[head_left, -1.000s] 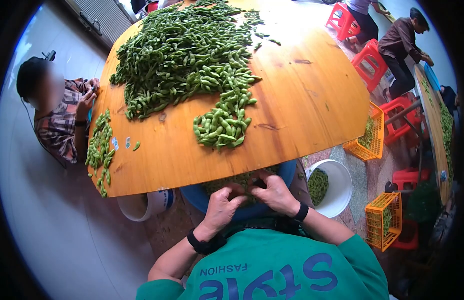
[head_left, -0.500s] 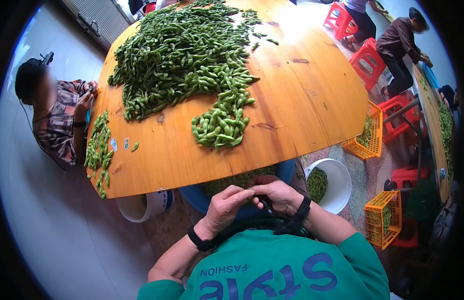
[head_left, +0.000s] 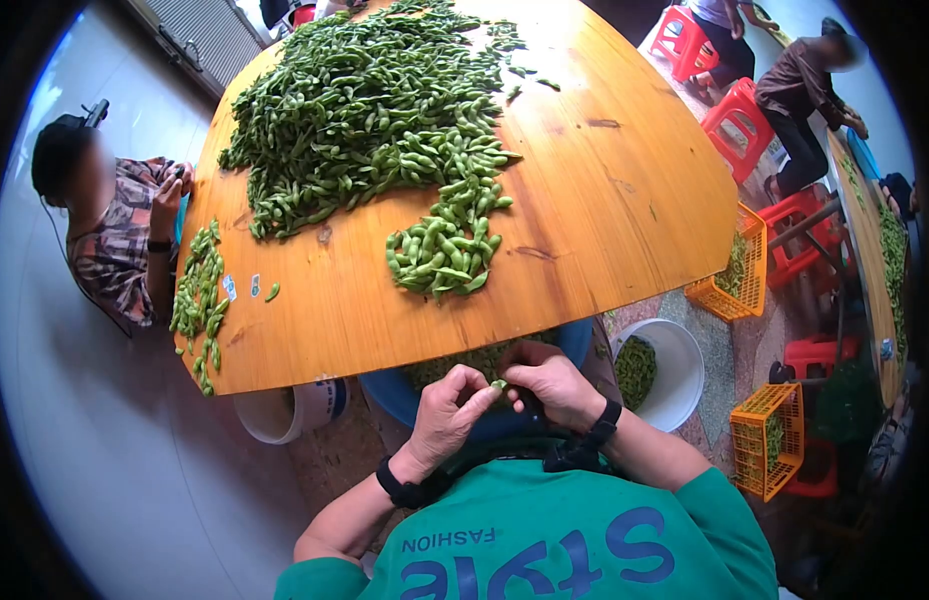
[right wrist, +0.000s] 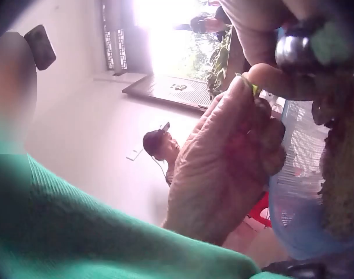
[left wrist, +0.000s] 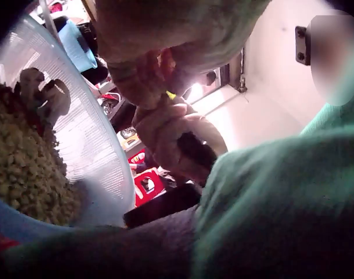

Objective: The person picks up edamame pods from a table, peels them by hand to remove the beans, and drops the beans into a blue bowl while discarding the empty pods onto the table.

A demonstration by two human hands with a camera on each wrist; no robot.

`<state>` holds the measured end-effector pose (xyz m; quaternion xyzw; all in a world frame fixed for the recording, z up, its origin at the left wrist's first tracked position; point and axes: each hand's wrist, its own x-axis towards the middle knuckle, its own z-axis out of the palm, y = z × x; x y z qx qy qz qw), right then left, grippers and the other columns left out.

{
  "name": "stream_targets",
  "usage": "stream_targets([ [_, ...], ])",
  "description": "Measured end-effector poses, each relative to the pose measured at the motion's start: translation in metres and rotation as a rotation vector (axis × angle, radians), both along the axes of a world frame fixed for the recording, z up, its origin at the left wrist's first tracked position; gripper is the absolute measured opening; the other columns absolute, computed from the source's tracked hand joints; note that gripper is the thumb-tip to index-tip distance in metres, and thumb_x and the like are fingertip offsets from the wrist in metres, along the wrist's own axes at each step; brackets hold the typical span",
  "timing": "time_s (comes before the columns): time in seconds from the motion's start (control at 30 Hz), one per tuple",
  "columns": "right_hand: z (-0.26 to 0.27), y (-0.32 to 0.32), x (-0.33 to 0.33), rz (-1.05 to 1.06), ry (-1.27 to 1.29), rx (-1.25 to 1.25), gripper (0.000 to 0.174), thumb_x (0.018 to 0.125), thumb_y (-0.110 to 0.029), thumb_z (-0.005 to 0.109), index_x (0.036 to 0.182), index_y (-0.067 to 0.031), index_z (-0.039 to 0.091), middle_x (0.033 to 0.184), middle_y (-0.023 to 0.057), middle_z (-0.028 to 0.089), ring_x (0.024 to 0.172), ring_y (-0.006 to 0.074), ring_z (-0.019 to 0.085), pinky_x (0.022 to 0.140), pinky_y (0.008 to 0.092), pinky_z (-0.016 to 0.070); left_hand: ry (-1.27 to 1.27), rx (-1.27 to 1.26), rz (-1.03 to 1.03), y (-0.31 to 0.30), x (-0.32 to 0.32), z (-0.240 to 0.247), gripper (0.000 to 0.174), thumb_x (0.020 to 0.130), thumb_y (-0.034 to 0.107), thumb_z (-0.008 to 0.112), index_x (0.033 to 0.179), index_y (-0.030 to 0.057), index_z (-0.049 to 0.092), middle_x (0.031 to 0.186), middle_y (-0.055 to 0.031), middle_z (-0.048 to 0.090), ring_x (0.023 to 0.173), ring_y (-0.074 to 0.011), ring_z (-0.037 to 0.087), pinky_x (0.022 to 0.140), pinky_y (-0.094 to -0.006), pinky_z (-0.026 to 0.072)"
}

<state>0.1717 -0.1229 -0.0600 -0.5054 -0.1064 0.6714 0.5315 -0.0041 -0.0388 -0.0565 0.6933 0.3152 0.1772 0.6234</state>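
Over the blue basin [head_left: 581, 350], in the head view, my two hands meet at the fingertips around a small green edamame pod [head_left: 498, 385]. My left hand [head_left: 447, 412] pinches it between thumb and forefinger, and the left wrist view shows a bit of its green [left wrist: 171, 95]. My right hand [head_left: 556, 385] holds the other side, thumb against the pod [right wrist: 256, 90] in the right wrist view. A dark thing [head_left: 530, 403] shows beneath my right palm; I cannot tell what it is. Pale shelled beans [left wrist: 26, 165] fill part of the basin's mesh lining [left wrist: 101, 148].
A large heap of edamame pods [head_left: 354, 120] covers much of the wooden table [head_left: 604, 220], with a small pile [head_left: 444, 255] nearer me. White buckets [head_left: 679, 375] stand on both sides. Yellow crates [head_left: 754, 440] and red stools [head_left: 744, 130] are at right. Another person [head_left: 119, 225] sits at left.
My hands were down in the basin, then came up and toward me. The pod, hidden before, now shows between my fingertips, which have moved slightly apart.
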Motion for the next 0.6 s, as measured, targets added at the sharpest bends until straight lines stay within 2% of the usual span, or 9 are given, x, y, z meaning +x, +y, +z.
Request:
stream_targets([
  [0.1,-0.001,-0.001,0.003,0.015,-0.068,0.028,0.019,0.088,-0.005,0.061,0.104,0.0041,0.055,0.089,0.0066,0.058,0.067,0.0106,0.058,0.053,0.0243,0.0513,0.124,0.026,-0.102,0.001,0.001,0.001,0.011,0.092,0.007,0.067,0.095,0.0003,0.059,0.08,-0.0003,0.061,0.071,-0.006,0.056,0.061,-0.0231,0.047],
  [0.17,0.002,-0.001,0.003,0.038,-0.09,0.051,0.02,0.088,-0.005,0.061,0.104,0.0044,0.055,0.09,0.0067,0.058,0.067,0.0106,0.058,0.053,0.0243,0.0513,-0.033,0.01,-0.021,-0.005,0.006,0.0,0.012,0.089,0.003,0.069,0.096,0.0013,0.06,0.082,-0.0025,0.062,0.07,-0.0077,0.057,0.061,-0.024,0.0477],
  [0.2,0.004,-0.001,0.003,0.065,-0.112,0.074,0.021,0.087,-0.004,0.061,0.105,0.0046,0.055,0.091,0.0068,0.057,0.067,0.0107,0.058,0.053,0.0242,0.0513,-0.033,0.01,-0.022,-0.004,0.006,-0.001,0.012,0.089,0.003,0.069,0.096,0.0013,0.06,0.082,-0.0025,0.062,0.07,-0.0077,0.057,0.061,-0.024,0.0477],
  [0.27,0.003,0.0,0.001,0.045,-0.098,0.078,0.02,0.087,-0.004,0.061,0.104,0.0045,0.055,0.09,0.0066,0.057,0.067,0.0107,0.058,0.053,0.0243,0.0513,-0.074,0.379,-0.053,-0.001,0.005,-0.001,0.018,0.084,0.0,0.073,0.097,0.0027,0.061,0.082,-0.0055,0.062,0.07,-0.0114,0.059,0.061,-0.0253,0.0486],
  [0.43,0.002,0.002,-0.003,0.01,-0.069,0.093,0.018,0.087,-0.003,0.061,0.102,0.0035,0.055,0.087,0.006,0.057,0.066,0.011,0.058,0.053,0.0247,0.0511,-0.074,0.501,-0.021,-0.002,0.005,0.003,0.023,0.079,-0.004,0.074,0.097,0.0038,0.061,0.083,-0.009,0.061,0.07,-0.0163,0.06,0.06,-0.0265,0.049],
  [0.5,-0.005,0.002,-0.004,0.033,-0.004,0.022,0.016,0.087,-0.003,0.06,0.102,0.0028,0.055,0.085,0.0057,0.057,0.066,0.0113,0.058,0.052,0.0252,0.0511,-0.068,0.531,-0.022,-0.002,0.005,0.001,0.023,0.079,-0.005,0.074,0.097,0.0038,0.061,0.084,-0.0096,0.06,0.071,-0.0174,0.06,0.06,-0.0266,0.0489],
  [0.57,-0.01,0.001,-0.004,0.011,0.029,0.007,0.015,0.087,-0.003,0.06,0.101,0.0025,0.056,0.085,0.0058,0.058,0.065,0.0114,0.058,0.052,0.0253,0.0511,-0.21,0.687,-0.043,-0.001,0.006,-0.001,0.025,0.078,-0.006,0.074,0.097,0.0042,0.061,0.086,-0.0101,0.06,0.07,-0.0177,0.06,0.059,-0.0263,0.0483],
  [0.6,-0.012,0.001,-0.005,-0.01,0.062,-0.008,0.015,0.088,-0.003,0.06,0.101,0.0023,0.056,0.085,0.0059,0.058,0.065,0.0114,0.058,0.052,0.0254,0.0511,-0.209,0.686,-0.046,-0.001,0.005,-0.001,0.025,0.078,-0.006,0.074,0.097,0.0042,0.061,0.086,-0.0101,0.06,0.07,-0.0177,0.06,0.059,-0.0263,0.0483],
])
